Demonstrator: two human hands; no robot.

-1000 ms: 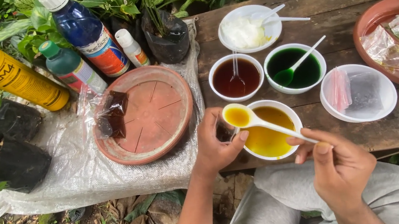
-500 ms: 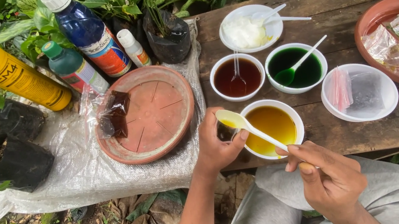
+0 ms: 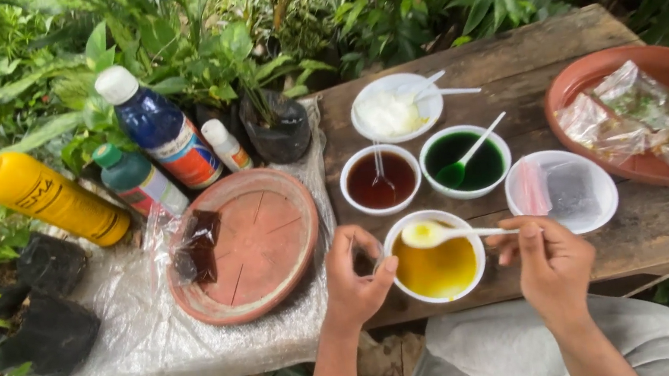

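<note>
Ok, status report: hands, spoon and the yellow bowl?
Right hand grips white spoon over yellow bowl. Left hand pinches something small beside the bowl's rim, not identifiable. Nothing in the way; brown bowl behind.

My left hand and right hand are bare: no gloves, rings, watch or wristband. Both forearms are uncovered as far as they show, with no sleeve in view. My fingernails are short and unpainted. I wear light grey trousers of soft, creased fabric, visible over my legs at the lower edge.
</note>
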